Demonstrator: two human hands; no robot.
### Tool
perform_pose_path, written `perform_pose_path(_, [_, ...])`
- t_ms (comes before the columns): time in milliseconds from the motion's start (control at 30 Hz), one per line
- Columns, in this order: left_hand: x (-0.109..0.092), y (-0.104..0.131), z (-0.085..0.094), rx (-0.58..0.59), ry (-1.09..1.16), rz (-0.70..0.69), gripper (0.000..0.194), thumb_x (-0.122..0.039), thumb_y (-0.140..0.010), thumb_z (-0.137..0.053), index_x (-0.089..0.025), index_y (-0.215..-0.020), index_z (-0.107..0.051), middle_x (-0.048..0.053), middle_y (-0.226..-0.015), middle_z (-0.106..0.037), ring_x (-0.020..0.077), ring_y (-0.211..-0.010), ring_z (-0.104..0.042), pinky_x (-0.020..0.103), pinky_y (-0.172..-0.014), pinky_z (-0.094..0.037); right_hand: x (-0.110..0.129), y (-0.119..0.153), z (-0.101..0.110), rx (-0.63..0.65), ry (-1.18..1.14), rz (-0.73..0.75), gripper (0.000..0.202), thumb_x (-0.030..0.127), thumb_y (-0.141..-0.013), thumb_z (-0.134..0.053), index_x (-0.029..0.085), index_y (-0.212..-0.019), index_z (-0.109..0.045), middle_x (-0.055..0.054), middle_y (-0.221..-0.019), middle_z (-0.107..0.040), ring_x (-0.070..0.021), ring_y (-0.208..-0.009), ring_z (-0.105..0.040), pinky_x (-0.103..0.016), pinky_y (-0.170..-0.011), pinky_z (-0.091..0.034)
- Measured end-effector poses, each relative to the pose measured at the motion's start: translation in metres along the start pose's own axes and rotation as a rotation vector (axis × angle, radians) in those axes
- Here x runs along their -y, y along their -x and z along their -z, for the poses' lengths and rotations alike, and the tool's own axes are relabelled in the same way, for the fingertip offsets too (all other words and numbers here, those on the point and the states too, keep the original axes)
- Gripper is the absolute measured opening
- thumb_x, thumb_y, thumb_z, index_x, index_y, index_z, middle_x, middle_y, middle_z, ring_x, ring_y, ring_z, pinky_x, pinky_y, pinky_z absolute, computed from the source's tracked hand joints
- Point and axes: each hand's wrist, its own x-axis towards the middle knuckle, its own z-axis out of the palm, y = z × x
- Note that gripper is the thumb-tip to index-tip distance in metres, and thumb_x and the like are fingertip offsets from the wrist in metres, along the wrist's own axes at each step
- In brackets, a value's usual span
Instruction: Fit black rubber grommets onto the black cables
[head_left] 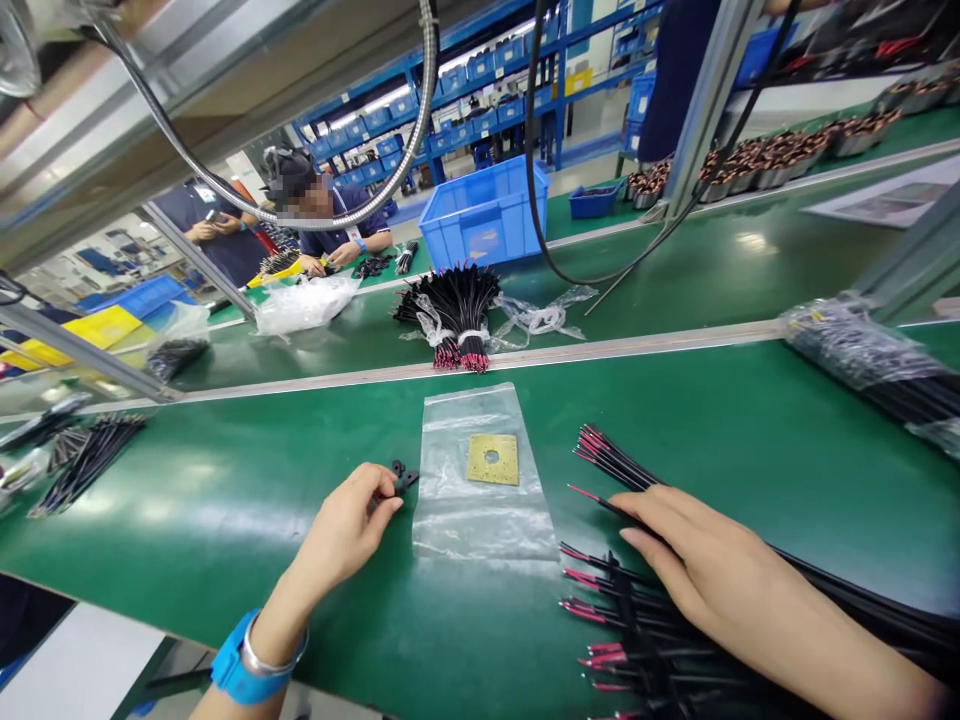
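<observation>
My left hand [352, 525], a blue band on its wrist, has its fingers closed at the small black plastic parts [406, 479], seemingly pinching one of them. Just right of them lies a clear plastic bag [480, 405] with a square yellow plate [493, 460] on it, a round hole in the plate's middle. Between thumb and fingers, my right hand [697, 560] grips a black cable [609, 504] whose thin red wire end points left. Beyond it lies a bunch of black cables [626, 465] with red ends, and more cables [630, 610] are spread below the hand.
Tied black cable bundles [461, 305] lie across the metal rail [337, 378]. A blue crate [484, 215] stands behind them. Bagged cables [862, 360] are at the right, loose cables [94, 455] at the left. A hanging black cord [534, 180] loops down. A co-worker [337, 220] sits opposite.
</observation>
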Motion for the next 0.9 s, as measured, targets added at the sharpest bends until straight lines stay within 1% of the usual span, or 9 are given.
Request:
perform_pose_path(167, [-0.007,-0.016,-0.003,0.068,0.478,0.242,0.017,-0.029,-0.075,-0.068,-0.015,-0.083,-0.063,0.001,-0.070,-0.064,0.0150,-0.063,-0.061,0.029,-0.064,-0.050,0.002,-0.001,0.002,0.012,-0.045,-0.039,0.025,0.027,-0.094,-0.039,0.019,-0.105,-0.060,-0.008,-0.097,-0.067,-0.0215,-0.087,-0.064,-0.035,-0.079,-0.053])
perform_pose_path(233, [-0.020,-0.027,-0.011,0.099,0.624,0.241,0.018,-0.029,-0.074,-0.068,-0.014,-0.084,-0.066,0.004,-0.077,-0.067,0.0161,-0.067,-0.065,0.031,-0.069,-0.053,0.005,-0.003,0.007,0.036,-0.085,-0.084,0.025,0.030,-0.094,-0.039,0.021,-0.106,-0.059,-0.007,-0.101,-0.067,-0.0209,-0.091,-0.064,-0.035,-0.082,-0.052])
perform_pose_path(300, [-0.036,-0.041,-0.022,0.128,0.638,0.151,0.017,-0.028,-0.077,-0.065,-0.014,-0.086,-0.068,0.007,-0.088,-0.068,0.0172,-0.071,-0.067,0.033,-0.071,-0.054,0.010,-0.006,0.013,0.065,-0.127,-0.153,0.026,0.031,-0.095,-0.038,0.021,-0.108,-0.057,-0.006,-0.102,-0.067,-0.0199,-0.092,-0.064,-0.034,-0.082,-0.051])
perform_pose_path(367, [-0.055,-0.053,-0.038,0.088,0.485,-0.012,0.014,-0.025,-0.080,-0.061,-0.016,-0.088,-0.069,0.007,-0.091,-0.069,0.0178,-0.074,-0.067,0.033,-0.070,-0.054,0.013,-0.008,0.018,0.098,-0.168,-0.225,0.025,0.032,-0.095,-0.035,0.022,-0.107,-0.055,-0.005,-0.095,-0.067,-0.0188,-0.084,-0.064,-0.033,-0.077,-0.051])
perform_pose_path(467, [-0.076,-0.067,-0.061,-0.047,0.046,-0.336,0.019,-0.018,-0.084,-0.054,-0.018,-0.098,-0.066,0.008,-0.089,-0.070,0.0206,-0.081,-0.065,0.036,-0.075,-0.052,0.017,-0.010,0.023,0.138,-0.211,-0.288,0.022,0.031,-0.095,-0.034,0.022,-0.101,-0.053,-0.002,-0.083,-0.064,-0.0177,-0.074,-0.062,-0.032,-0.070,-0.049])
perform_pose_path(533, [-0.084,-0.072,-0.072,-0.053,-0.218,-0.491,0.022,-0.015,-0.086,-0.049,-0.016,-0.102,-0.063,0.009,-0.089,-0.070,0.0224,-0.082,-0.063,0.038,-0.076,-0.050,0.017,-0.010,0.024,0.146,-0.229,-0.294,0.020,0.030,-0.094,-0.034,0.022,-0.098,-0.051,-0.002,-0.083,-0.063,-0.0176,-0.073,-0.061,-0.032,-0.070,-0.047])
perform_pose_path(667, [-0.088,-0.076,-0.077,0.044,-0.397,-0.526,0.023,-0.012,-0.083,-0.047,-0.016,-0.104,-0.057,0.008,-0.083,-0.067,0.0228,-0.077,-0.061,0.037,-0.072,-0.049,0.019,-0.012,0.026,0.146,-0.265,-0.295,0.017,0.029,-0.093,-0.036,0.022,-0.095,-0.051,-0.001,-0.079,-0.060,-0.0167,-0.071,-0.058,-0.030,-0.069,-0.044])
perform_pose_path(767, [-0.090,-0.073,-0.079,0.039,-0.151,-0.419,0.024,-0.013,-0.082,-0.050,-0.019,-0.105,-0.053,0.004,-0.080,-0.066,0.0211,-0.077,-0.060,0.036,-0.074,-0.047,0.021,-0.014,0.029,0.153,-0.297,-0.303,0.015,0.028,-0.092,-0.039,0.022,-0.088,-0.052,0.001,-0.071,-0.057,-0.0151,-0.064,-0.055,-0.028,-0.064,-0.041])
perform_pose_path(900, [-0.103,-0.061,-0.089,0.066,0.596,-0.052,0.019,-0.021,-0.081,-0.057,-0.021,-0.098,-0.047,-0.003,-0.072,-0.059,0.0131,-0.065,-0.058,0.026,-0.065,-0.048,0.023,-0.015,0.032,0.139,-0.352,-0.299,0.013,0.024,-0.089,-0.045,0.021,-0.080,-0.053,0.002,-0.068,-0.056,-0.0136,-0.064,-0.053,-0.025,-0.063,-0.039])
